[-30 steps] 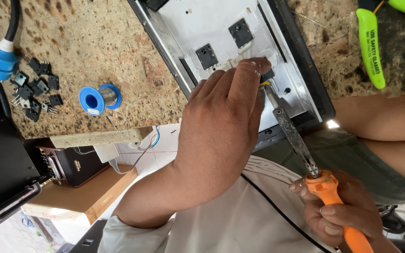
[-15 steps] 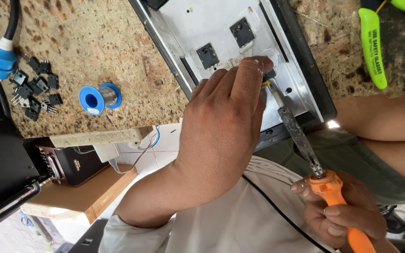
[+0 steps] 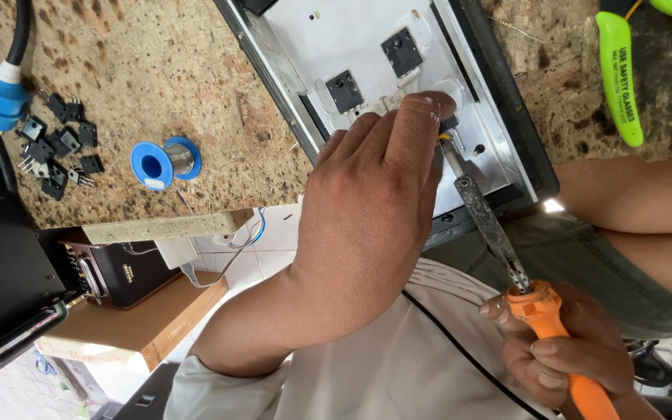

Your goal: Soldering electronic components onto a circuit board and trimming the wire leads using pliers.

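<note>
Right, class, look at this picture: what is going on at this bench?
A person is soldering. The right hand grips an orange-handled soldering iron, its tip at a metal plate bearing black components. The left hand reaches over, fingertips beside the tip. A blue solder spool and loose black parts lie on the speckled counter.

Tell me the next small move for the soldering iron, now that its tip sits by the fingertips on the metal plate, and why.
Probably hold the soldering iron steady at the joint. Its tip sits right under the left hand fingertips, beside the black components on the metal plate, so sliding risks touching skin. The right hand grips the orange handle.
</note>
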